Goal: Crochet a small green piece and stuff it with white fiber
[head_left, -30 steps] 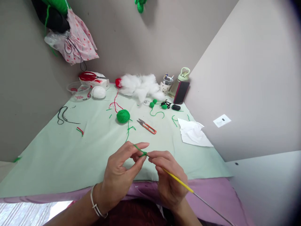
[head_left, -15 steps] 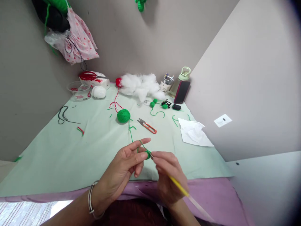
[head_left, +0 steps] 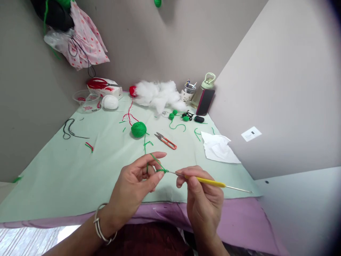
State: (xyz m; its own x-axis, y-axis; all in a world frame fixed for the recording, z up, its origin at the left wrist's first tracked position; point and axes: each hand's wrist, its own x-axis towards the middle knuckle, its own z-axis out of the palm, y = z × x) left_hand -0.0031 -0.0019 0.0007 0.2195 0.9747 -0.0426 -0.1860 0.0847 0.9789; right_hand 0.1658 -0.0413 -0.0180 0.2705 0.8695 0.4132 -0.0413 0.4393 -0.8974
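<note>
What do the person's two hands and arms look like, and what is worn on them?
Both forearms are bare, with no sleeves in view. The left hand has a thin silver bangle of several joined rings on the wrist. The right hand shows no bracelet, ring or glove. The fingernails are short and unpainted.

- Location type: home craft corner, set between plain walls.
- Evidence: cloth-covered table (head_left: 66, 177); green yarn ball (head_left: 139, 129); thread snips (head_left: 166, 140); white stuffing (head_left: 158, 95); water bottle (head_left: 204, 89); hanging fabric bag (head_left: 82, 42).
</note>
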